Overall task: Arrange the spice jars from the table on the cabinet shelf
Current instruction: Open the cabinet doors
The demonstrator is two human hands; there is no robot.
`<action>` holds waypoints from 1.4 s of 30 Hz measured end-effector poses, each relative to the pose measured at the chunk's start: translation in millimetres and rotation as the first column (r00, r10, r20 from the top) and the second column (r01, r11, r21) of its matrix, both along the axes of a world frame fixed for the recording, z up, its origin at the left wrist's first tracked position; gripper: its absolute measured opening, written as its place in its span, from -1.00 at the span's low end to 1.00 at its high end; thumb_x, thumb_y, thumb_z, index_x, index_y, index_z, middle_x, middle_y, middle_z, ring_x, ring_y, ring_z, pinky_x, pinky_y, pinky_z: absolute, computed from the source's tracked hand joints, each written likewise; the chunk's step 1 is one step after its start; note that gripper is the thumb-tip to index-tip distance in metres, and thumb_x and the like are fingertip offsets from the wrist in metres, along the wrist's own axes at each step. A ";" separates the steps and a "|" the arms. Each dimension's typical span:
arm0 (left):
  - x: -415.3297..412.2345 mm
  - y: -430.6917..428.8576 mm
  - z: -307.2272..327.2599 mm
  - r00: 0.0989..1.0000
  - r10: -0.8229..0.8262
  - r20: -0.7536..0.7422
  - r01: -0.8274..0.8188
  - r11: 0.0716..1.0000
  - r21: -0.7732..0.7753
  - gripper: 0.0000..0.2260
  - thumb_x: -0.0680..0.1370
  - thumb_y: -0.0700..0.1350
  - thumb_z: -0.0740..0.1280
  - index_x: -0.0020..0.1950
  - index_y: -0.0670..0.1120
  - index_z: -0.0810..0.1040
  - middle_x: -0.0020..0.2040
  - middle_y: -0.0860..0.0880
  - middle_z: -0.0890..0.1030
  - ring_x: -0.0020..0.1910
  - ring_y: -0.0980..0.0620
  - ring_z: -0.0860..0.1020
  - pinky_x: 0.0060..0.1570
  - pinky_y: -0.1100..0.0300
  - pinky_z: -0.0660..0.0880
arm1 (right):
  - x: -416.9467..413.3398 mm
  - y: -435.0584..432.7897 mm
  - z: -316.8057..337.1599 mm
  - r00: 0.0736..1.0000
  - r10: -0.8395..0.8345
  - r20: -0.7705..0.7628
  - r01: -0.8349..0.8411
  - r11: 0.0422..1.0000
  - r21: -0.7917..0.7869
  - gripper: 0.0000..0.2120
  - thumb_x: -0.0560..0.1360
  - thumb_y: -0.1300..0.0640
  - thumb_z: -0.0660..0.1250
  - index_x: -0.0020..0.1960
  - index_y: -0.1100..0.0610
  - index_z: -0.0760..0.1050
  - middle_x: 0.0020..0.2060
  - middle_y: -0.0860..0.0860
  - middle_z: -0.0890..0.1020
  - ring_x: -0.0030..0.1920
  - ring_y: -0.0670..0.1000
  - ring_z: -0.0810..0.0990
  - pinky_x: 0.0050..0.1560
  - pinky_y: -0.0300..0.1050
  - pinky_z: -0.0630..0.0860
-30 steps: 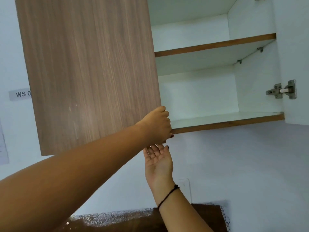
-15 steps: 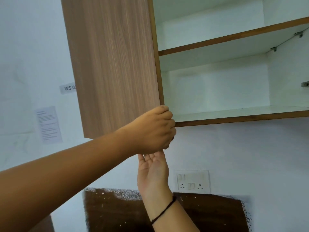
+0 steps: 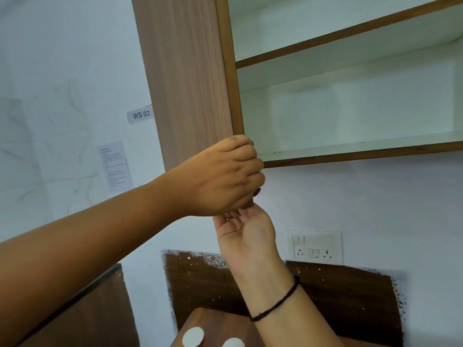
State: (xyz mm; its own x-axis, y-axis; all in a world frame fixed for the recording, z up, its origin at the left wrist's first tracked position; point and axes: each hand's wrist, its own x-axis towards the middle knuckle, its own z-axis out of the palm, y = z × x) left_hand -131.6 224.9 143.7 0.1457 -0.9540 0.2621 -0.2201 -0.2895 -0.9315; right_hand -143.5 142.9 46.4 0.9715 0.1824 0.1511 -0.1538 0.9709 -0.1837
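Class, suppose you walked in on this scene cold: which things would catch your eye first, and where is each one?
First, the left hand at centre, closed on the lower corner of the open wood-grain cabinet door, with the right hand palm-up just beneath it. Next, the bare white cabinet shelf at upper right. Last, two white jar lids peeking in at the bottom edge.

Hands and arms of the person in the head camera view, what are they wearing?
Both forearms are bare, with no sleeves in view. The right hand has a thin black thread bracelet around its wrist. The left hand shows dark polish on its fingernails. No rings or watch are visible.
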 end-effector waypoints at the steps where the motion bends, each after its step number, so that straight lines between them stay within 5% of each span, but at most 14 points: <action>1: -4.7 4.0 0.1 1.000 0.015 -0.008 -0.015 1.000 -0.001 -0.60 0.70 -0.03 -0.02 -0.06 -0.14 0.56 -0.14 -0.09 0.55 -0.10 -0.12 0.46 0.33 -0.01 0.29 | -3.0 2.5 1.3 1.000 0.011 -0.006 -0.011 1.000 0.002 -0.80 0.61 0.24 0.20 -0.03 0.29 0.58 -0.27 0.14 0.70 -0.22 0.04 0.68 0.04 -0.03 0.63; 7: -22.3 31.3 -0.9 0.999 0.044 -0.016 -0.044 0.999 -0.010 -0.67 0.69 -0.04 0.04 -0.03 -0.14 0.54 -0.10 -0.10 0.55 -0.07 -0.12 0.48 0.36 -0.03 0.29 | -19.3 21.7 3.9 0.998 0.046 -0.050 -0.044 0.999 0.028 -0.84 0.59 0.27 0.24 -0.06 0.31 0.58 -0.22 0.15 0.67 -0.09 0.06 0.62 0.28 0.06 0.50; 13: -32.7 52.2 -2.9 0.999 0.037 -0.003 -0.037 0.999 -0.033 -0.70 0.68 -0.06 0.07 -0.04 -0.13 0.54 -0.10 -0.09 0.55 -0.06 -0.11 0.50 0.35 -0.02 0.32 | -30.0 39.2 2.1 0.998 0.046 -0.053 -0.047 0.999 -0.019 -0.80 0.61 0.25 0.23 0.00 0.31 0.60 -0.20 0.15 0.72 -0.27 -0.02 0.71 -0.11 -0.12 0.66; 21: -49.8 89.0 -5.6 0.999 0.032 0.035 -0.030 0.998 -0.046 -0.71 0.67 -0.10 0.09 -0.06 -0.13 0.57 -0.11 -0.09 0.58 -0.04 -0.12 0.56 0.38 -0.01 0.33 | -47.5 63.8 3.4 0.995 0.082 -0.053 -0.085 0.995 -0.050 -0.72 0.60 0.21 0.21 -0.11 0.28 0.67 -0.11 0.19 0.72 0.04 0.08 0.65 0.25 0.03 0.52; 28: -63.1 121.4 -3.8 0.995 0.090 0.036 -0.089 0.996 -0.025 -0.70 0.67 -0.06 0.08 -0.02 -0.13 0.57 -0.03 -0.10 0.61 0.07 -0.12 0.56 0.44 -0.01 0.26 | -51.0 81.4 5.2 0.982 0.190 -0.020 -0.191 0.978 -0.079 -0.79 0.59 0.30 0.22 0.06 0.37 0.59 -0.05 0.25 0.67 -0.09 0.05 0.66 0.08 -0.01 0.62; 33: -77.3 147.5 -2.9 0.988 0.152 -0.001 -0.152 0.988 -0.009 -0.68 0.68 -0.04 0.08 0.04 -0.12 0.60 0.04 -0.08 0.62 0.15 -0.12 0.57 0.48 -0.03 0.26 | -59.5 97.9 6.3 0.967 0.254 -0.009 -0.253 0.963 -0.093 -0.79 0.55 0.29 0.25 0.06 0.36 0.60 0.09 0.29 0.65 0.23 0.13 0.60 0.31 0.09 0.48; 42: -99.2 201.9 -5.9 0.958 0.288 -0.011 -0.288 0.957 -0.043 -0.66 0.68 -0.03 0.11 0.24 -0.10 0.62 0.13 -0.04 0.64 0.29 -0.08 0.51 0.54 0.00 0.12 | -65.5 127.6 1.7 0.921 0.386 0.047 -0.384 0.922 -0.051 -0.67 0.55 0.20 0.17 0.21 0.33 0.53 0.09 0.26 0.66 0.18 0.20 0.63 0.31 0.11 0.46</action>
State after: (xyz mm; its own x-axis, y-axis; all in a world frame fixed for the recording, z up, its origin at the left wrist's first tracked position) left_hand -230.8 426.8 137.7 0.4141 -0.8591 0.3008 -0.1261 -0.3814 -0.9158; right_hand -209.0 270.4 48.0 0.8153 0.5480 0.1870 -0.5029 0.8302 -0.2404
